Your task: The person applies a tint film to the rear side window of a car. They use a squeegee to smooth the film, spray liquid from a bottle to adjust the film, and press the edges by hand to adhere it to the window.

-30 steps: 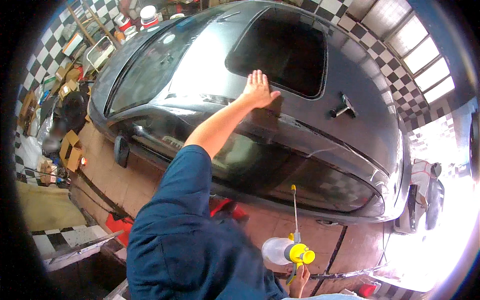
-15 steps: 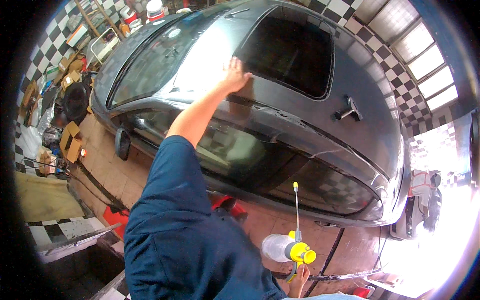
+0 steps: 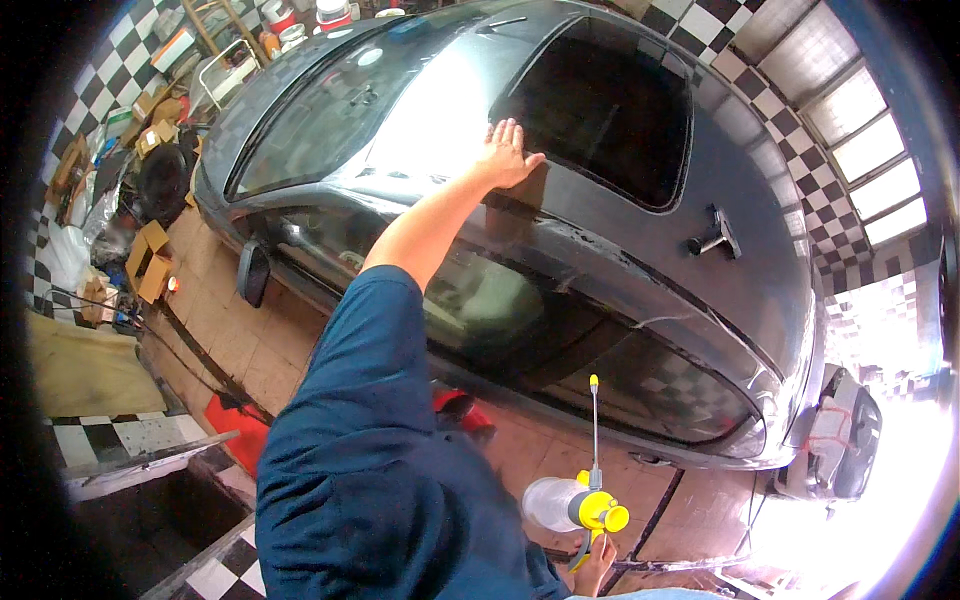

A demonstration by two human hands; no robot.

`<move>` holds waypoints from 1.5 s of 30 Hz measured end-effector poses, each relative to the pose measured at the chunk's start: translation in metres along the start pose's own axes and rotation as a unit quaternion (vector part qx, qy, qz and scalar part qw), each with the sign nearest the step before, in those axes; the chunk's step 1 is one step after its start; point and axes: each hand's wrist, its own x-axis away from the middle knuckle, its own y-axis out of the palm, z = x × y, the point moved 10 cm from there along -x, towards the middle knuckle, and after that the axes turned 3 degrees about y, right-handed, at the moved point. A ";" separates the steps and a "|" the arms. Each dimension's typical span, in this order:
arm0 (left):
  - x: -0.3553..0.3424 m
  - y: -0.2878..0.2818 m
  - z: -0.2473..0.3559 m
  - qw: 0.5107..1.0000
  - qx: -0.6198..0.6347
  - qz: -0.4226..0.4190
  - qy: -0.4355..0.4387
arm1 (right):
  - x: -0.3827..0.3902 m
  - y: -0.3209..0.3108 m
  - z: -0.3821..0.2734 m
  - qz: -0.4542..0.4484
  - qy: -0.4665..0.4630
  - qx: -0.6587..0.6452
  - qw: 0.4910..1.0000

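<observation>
My left hand lies flat, fingers spread, on the roof of a dark grey car, just at the front edge of its black sunroof panel. The arm reaches out from a dark blue sleeve. Low at the right, my right hand grips a clear pump sprayer bottle with a yellow head; its thin wand points up beside the car's side window. Most of this hand is hidden at the lower edge.
The car's side mirror sticks out over a brown tiled floor. Cardboard boxes and a tyre sit at the left, red items near my feet. Checkered walls surround the bay. A grey machine stands behind the car.
My left hand has slid across the roof toward the windscreen, from the side edge to the front of the sunroof. The sprayer stays low in my right hand.
</observation>
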 end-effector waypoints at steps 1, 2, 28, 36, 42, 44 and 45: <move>-0.006 0.000 -0.005 1.000 0.000 -0.008 -0.010 | -0.005 -0.010 0.015 0.006 -0.014 0.010 1.000; -0.011 0.000 -0.010 1.000 0.000 -0.016 -0.021 | -0.007 -0.015 0.016 0.013 -0.029 0.021 0.999; -0.018 0.003 -0.006 1.000 0.022 0.002 0.005 | -0.005 -0.014 0.027 -0.010 0.028 0.001 1.000; -0.063 0.011 -0.047 1.000 0.015 -0.019 -0.012 | -0.014 -0.017 0.045 -0.049 0.023 0.021 0.998; -0.112 -0.021 -0.120 0.998 -0.018 0.047 0.034 | -0.017 -0.036 0.098 -0.055 0.039 0.041 0.997; -0.117 -0.026 -0.109 0.996 -0.037 0.031 0.072 | -0.017 -0.046 0.127 -0.056 0.062 0.026 0.996; -0.119 -0.024 -0.106 0.994 -0.043 0.035 0.096 | -0.018 -0.050 0.144 -0.076 0.078 -0.013 0.994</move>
